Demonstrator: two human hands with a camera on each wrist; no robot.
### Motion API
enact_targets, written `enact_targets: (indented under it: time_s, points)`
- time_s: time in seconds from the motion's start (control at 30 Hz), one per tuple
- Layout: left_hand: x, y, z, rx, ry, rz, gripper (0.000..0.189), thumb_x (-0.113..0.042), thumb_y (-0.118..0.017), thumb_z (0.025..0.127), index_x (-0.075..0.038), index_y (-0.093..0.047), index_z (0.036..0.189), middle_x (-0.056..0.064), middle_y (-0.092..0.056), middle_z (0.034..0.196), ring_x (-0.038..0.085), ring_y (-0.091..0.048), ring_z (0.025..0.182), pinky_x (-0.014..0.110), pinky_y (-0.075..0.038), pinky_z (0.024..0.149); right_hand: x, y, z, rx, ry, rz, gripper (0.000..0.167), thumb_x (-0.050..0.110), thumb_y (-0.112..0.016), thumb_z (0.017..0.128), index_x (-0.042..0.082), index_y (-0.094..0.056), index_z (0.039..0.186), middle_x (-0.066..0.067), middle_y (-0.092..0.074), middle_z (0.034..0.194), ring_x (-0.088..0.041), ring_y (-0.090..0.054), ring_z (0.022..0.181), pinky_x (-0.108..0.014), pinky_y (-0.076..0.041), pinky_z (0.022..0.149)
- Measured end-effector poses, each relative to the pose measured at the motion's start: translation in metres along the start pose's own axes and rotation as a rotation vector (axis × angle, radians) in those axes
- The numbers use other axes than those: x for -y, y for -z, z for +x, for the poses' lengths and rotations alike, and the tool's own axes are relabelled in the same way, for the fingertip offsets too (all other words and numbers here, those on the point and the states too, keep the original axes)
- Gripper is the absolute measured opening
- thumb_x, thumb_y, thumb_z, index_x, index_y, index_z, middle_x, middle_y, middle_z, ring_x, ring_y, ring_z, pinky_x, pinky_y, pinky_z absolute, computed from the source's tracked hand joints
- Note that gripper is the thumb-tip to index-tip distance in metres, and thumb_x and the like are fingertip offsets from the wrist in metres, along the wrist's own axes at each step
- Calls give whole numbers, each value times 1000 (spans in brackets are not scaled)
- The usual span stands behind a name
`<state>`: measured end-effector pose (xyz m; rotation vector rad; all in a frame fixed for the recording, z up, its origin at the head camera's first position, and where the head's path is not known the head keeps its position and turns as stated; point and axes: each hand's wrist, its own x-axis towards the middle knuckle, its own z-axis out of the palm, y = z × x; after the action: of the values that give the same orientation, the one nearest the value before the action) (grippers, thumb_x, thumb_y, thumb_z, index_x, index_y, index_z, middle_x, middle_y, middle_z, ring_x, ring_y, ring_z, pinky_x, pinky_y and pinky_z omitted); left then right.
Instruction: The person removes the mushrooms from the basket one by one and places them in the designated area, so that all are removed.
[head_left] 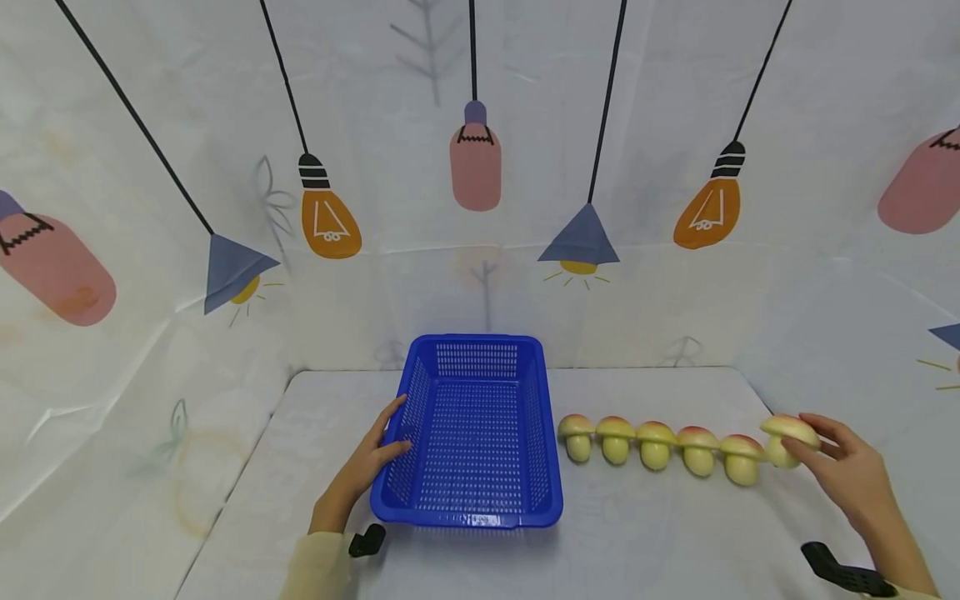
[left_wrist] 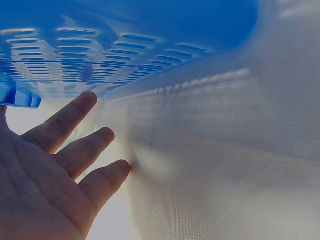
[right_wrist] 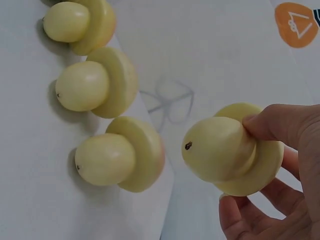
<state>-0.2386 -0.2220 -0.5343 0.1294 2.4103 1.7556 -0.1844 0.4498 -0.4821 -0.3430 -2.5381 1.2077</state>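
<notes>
A blue plastic basket [head_left: 467,518] with slotted walls stands on the white table. My left hand [head_left: 369,457] rests at its left rim, thumb lying over the edge. In the left wrist view, three straight, spread fingers [left_wrist: 82,152] show beneath the basket's side [left_wrist: 130,30]. At the right, my right hand [head_left: 851,467] pinches a yellow-green artificial mushroom [head_left: 787,432] with a reddish cap by thumb and fingers. In the right wrist view this mushroom [right_wrist: 217,147] is apart from the nearest one in the row, its rounded stem facing the camera.
Several similar mushrooms [head_left: 656,450] stand in a row on the table [head_left: 645,542], running right from the basket. A pale cloth [head_left: 637,308] printed with hanging lamps rises behind the table and at both sides. Black straps [head_left: 843,571] are on the wrists.
</notes>
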Motion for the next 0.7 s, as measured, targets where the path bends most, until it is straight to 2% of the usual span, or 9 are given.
enact_targets:
  time_s: [0.3,0.33,0.37,0.43,0.47,0.53,0.6,0.63,0.7]
  points:
    - [1,0,1,3,4,-7,78,-24,-62,95,-41,-24,162,22,-24,167,51,-46,137,64,-50,98,-11,4,1,-12,-53,-45,58,40,-75,94,17,-57,143,41,-37,102,23,-33,82,-9,-42,60]
    - [1,0,1,3,3,-7,78,-24,-62,95,-41,-24,162,22,-24,167,52,-45,137,65,-50,98,-11,4,2,-18,-61,-59,58,40,-74,94,14,-57,143,37,-41,104,17,-42,85,-9,-42,60]
    - [1,0,1,3,1,-6,78,-24,-62,95,-41,-24,162,23,-24,167,52,-45,137,65,-50,98,-11,4,2,-24,-74,-72,59,40,-74,94,12,-56,143,31,-47,107,12,-45,87,-9,-42,60]
    - [1,0,0,3,-1,-5,79,-23,-62,95,-40,-24,162,23,-24,167,52,-45,137,65,-50,98,-11,2,3,-31,-97,-96,63,40,-72,95,6,-53,145,10,-58,121,-10,-58,99,-8,-40,59]
    - [1,0,0,3,-2,-7,79,-23,-62,95,-40,-24,162,23,-24,167,52,-45,137,64,-50,98,-12,2,4,-33,-109,-107,65,39,-71,96,2,-50,145,-3,-58,129,-24,-59,106,-8,-39,59]
    - [1,0,0,3,-2,-9,79,-23,-62,95,-40,-24,162,23,-24,167,51,-46,137,64,-51,98,-13,1,4,-31,-125,-118,68,38,-69,97,-3,-46,146,-28,-48,141,-49,-51,117,-8,-38,58]
    - [1,0,0,3,-2,-12,79,-22,-62,95,-40,-24,162,23,-25,167,51,-46,136,63,-51,97,-15,1,4,-35,-134,-121,67,38,-69,97,-2,-46,146,-30,-44,144,-48,-52,116,-9,-38,58]
    - [1,0,0,3,-1,-11,79,-23,-62,95,-40,-24,162,23,-24,167,51,-46,136,63,-51,97,-17,2,4,-38,-133,-117,65,38,-69,97,0,-48,146,-25,-49,142,-36,-57,111,-9,-39,58]
    - [1,0,0,0,0,-8,79,-23,-62,95,-40,-24,162,22,-24,167,51,-46,137,64,-51,98,-21,3,3,-46,-122,-109,60,38,-71,96,6,-53,143,-1,-57,130,-6,-56,98,-9,-40,59]
